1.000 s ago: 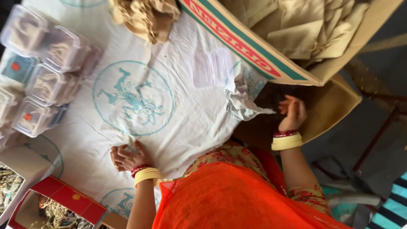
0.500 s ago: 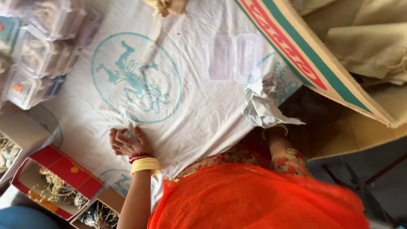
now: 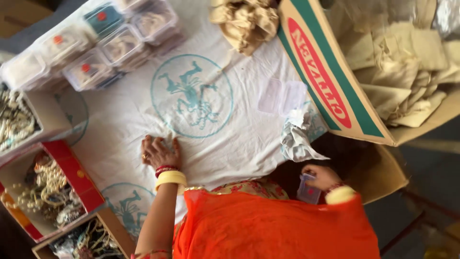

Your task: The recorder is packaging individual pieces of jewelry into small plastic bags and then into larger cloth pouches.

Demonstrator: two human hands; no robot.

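White cloth with teal round prints lies flat under the left hand; fingers spread apart, palm down, pressing on it, fingertips just short of the big teal circle print. Cloth's long axis runs roughly from the clear lidded containers beyond the fingertips toward the cardboard box off to the thumb side.

Cardboard box, red and green band on its flap, holds beige cloth bags; well apart from both hands.

Red-edged trays of bead jewellery sit on the little-finger side of the left hand, near but not touching.

Crumpled white plastic lies just beyond the right hand.

Small clear packet sits in the right hand, fingers curled closed around it, long axis roughly along the fingers. Its contents are too small to tell.
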